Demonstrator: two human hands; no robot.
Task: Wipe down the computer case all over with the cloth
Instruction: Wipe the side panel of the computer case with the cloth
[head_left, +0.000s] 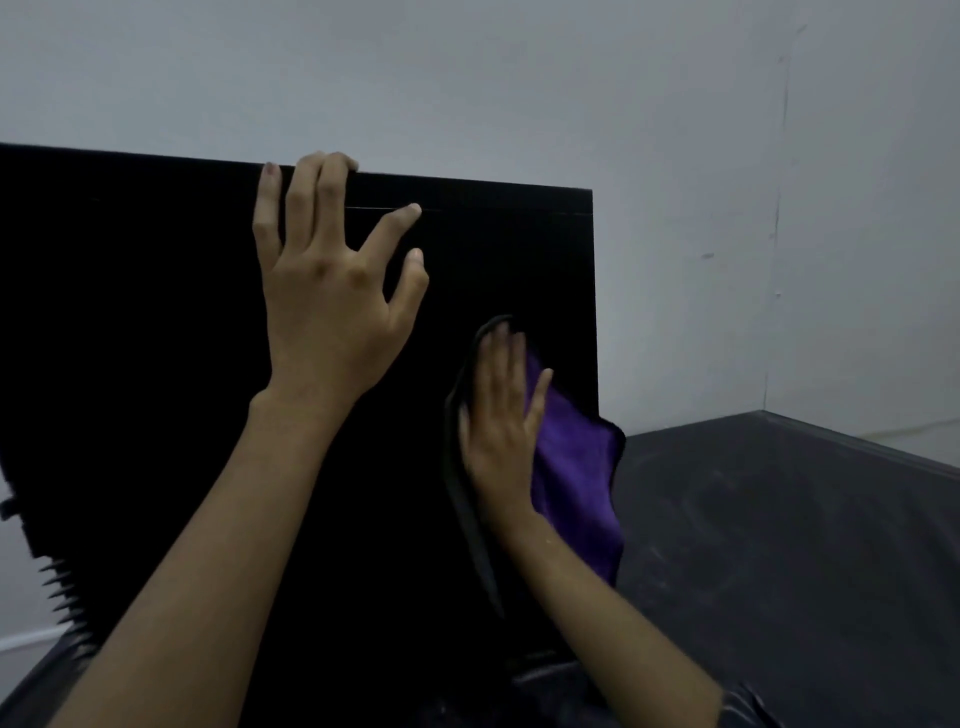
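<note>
Case (156, 364) stood upright on bench (779, 545), broad side panel toward the camera. Top edge gripped by left hand (332, 296), two fingers hooked over it. Cloth (576, 478) pressed flat to the panel by right hand (501, 426), fingers straight, near the right edge. Most of the panel lies left and above. No writing readable, possibly lost in the dark.

- Worn on the head, wide-angle.
- Faced forward, slightly down, very near the computer case (130, 338).
- Took in wall (519, 78) behind, surface (779, 545) at right.
</note>
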